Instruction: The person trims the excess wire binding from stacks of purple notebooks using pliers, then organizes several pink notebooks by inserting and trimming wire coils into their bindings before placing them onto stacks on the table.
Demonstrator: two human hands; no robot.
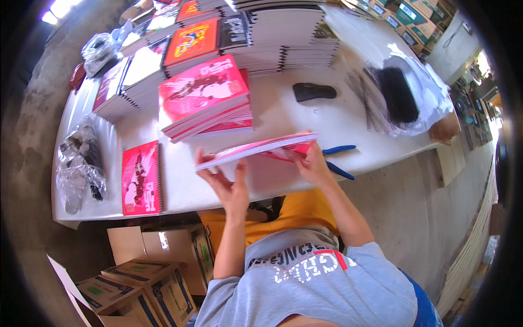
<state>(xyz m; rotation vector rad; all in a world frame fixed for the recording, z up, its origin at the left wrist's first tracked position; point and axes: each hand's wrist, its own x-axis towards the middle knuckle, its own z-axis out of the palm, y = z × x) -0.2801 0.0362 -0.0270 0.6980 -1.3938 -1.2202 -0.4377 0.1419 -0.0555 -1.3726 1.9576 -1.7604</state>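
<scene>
Clear plastic bag (81, 169), at the table's (278, 111) left end: dark pieces inside, not identifiable.

Bunched plastic bag (99, 53), farther back: contents unclear.

Cardboard boxes (131, 270), below the table edge: closed, contents hidden. Flapped carton (171, 246) just behind; interior not visible.

Single pink notebook (139, 179): flat, near the front edge, dark spiral along its right side.

Stack of pink notebooks (204, 92): beyond the left hand, layers slightly askew; further book piles (272, 30) behind.

Left hand (231, 189): closed on the left end of the held pink notebook (256, 148), thumb and fingers spread apart along it.

Held pink notebook: raised between the hands, seen nearly edge-on. Long axis crosswise to the body, right end somewhat farther away; one end in each hand, so neither hand is nearer.

Right hand (313, 164): gripping the right end, fingers partly underneath.

Blue-handled tool (340, 148): just beside the right hand, handles splayed rightward; head obscured.

Black object (314, 92): flat on the table, beyond the right hand.

Pale plastic wrapping (427, 90), right end: opened around a dense black bundle (397, 95), apparently binding coils.
</scene>
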